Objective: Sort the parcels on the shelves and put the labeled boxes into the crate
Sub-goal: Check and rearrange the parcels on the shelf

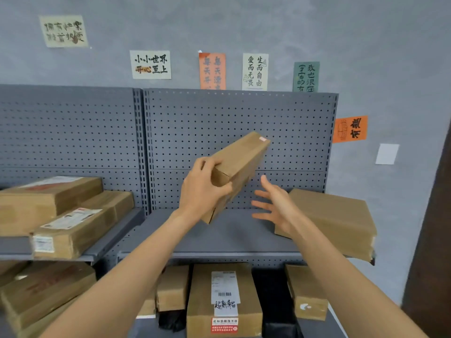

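The grey wall (244, 25) carries paper cards (150, 64) with handwritten characters, fixed above two grey pegboard panels (219, 118). In the left bay, the upper shelf (122, 228) holds a stack (48, 198) of flat cartons. The near carton (73, 230) has a white label on top and another on its near end. More cartons (48, 289) lie on the level below. In the right bay, the left hand (202, 189) grips the near end of the held box (241, 157), with fingers curled over the top and thumb clamped on the side. This box is in the air above the right shelf (231, 235), tilted, its far end raised toward the right. A small pink sticker sits at its far corner. The right hand (275, 206) is beside the box and not touching it, fingers straight and spread apart. Behind it, a plain box (334, 220) rests at the shelf's right end. On the lower level stands a labelled box (224, 301) with a barcode label and a red sticker. Small cartons (172, 286) and black bags (271, 289) flank it. A dark brown panel (432, 240) closes the right edge.
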The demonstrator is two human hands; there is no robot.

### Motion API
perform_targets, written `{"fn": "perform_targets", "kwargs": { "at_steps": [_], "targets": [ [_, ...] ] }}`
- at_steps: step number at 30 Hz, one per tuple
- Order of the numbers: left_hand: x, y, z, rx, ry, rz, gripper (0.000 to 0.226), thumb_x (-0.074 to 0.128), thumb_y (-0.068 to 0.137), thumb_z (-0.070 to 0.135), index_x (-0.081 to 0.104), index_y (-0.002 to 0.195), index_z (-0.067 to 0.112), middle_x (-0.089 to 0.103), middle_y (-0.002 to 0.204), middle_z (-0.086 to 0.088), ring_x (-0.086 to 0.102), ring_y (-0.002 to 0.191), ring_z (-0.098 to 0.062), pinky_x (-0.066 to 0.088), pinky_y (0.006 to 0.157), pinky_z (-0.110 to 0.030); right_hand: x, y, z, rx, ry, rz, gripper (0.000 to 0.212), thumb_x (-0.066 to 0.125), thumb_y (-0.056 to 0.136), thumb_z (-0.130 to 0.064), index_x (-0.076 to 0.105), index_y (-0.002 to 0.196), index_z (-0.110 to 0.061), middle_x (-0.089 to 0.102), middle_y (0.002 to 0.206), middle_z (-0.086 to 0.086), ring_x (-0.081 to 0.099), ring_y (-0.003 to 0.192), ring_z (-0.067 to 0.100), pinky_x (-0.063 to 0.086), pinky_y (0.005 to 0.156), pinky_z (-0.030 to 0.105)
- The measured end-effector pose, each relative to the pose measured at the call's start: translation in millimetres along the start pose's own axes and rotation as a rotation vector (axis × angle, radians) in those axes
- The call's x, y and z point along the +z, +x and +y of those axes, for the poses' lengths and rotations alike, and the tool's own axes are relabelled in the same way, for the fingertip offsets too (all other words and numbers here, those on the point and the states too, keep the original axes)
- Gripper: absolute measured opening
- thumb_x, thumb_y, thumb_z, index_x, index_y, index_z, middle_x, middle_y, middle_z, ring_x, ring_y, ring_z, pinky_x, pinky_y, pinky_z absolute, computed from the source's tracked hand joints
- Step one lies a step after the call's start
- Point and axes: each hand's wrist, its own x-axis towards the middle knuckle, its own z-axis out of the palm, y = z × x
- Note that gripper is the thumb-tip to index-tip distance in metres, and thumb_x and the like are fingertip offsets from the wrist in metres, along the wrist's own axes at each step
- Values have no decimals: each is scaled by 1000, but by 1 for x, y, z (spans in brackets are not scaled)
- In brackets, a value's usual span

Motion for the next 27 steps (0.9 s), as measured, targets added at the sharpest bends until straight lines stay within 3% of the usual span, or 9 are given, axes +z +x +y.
{"fn": "perform_targets", "kwargs": {
  "at_steps": [2,5,8,12,15,17,20,23,27],
  "targets": [
    [-4,-5,2,243,224,12,60,77,67,29,57,123,22,51,131,0,56,110,-23,51,77,-34,13,2,-18,21,155,-87,68,53,86,-62,45,136,-15,53,132,7,60,111,31,54,87,55],
    [-6,-10,0,518,488,35,66,81,55,19,62,118,15,56,129,-13,58,108,-31,54,76,-38,28,-1,-38,53,253,-182,70,52,82,-69,56,122,-11,63,120,12,65,103,31,56,82,51],
    [-9,-15,-4,602,544,-4,67,78,56,16,51,118,16,56,129,-14,55,109,-34,50,89,-45,38,-5,-41,77,250,-191,61,59,82,-62,57,118,-13,65,110,13,68,92,28,58,70,45],
    [-16,-20,-12,681,556,-143,75,85,61,36,44,121,16,58,128,-7,57,112,-28,49,94,-42,45,-5,-28,94,199,-106,37,72,81,-37,65,109,-15,67,105,10,66,89,24,59,64,40],
    [-27,-24,-13,358,261,-283,78,73,71,55,42,135,23,54,134,4,49,123,-16,40,106,-39,44,-4,-22,90,166,-76,31,70,81,-30,66,108,-14,69,102,7,66,91,23,57,62,36],
    [-36,-21,-19,114,105,-211,73,63,77,62,42,137,27,49,138,9,45,124,-10,41,102,-34,40,-3,-22,74,186,-73,27,66,84,-29,65,106,-14,66,96,5,64,86,21,54,58,33],
    [-49,-4,-37,-125,-73,-88,48,50,90,55,53,129,27,45,142,7,41,130,-11,38,105,-36,32,0,-24,60,227,-93,26,64,84,-32,63,104,-15,59,94,3,59,83,19,55,63,33],
    [-56,7,-55,-424,-386,-137,45,43,96,51,52,132,26,49,139,7,44,129,-14,37,102,-33,27,2,-23,57,237,-136,20,61,86,-31,63,100,-16,55,94,4,55,85,19,55,68,34],
    [-55,-1,-74,-685,-724,-296,48,45,88,65,60,123,36,63,127,6,56,118,-21,46,98,-51,33,-1,-18,68,237,-197,12,55,90,-27,61,95,-18,56,72,-4,55,52,8,49,51,25]
  ]
}}
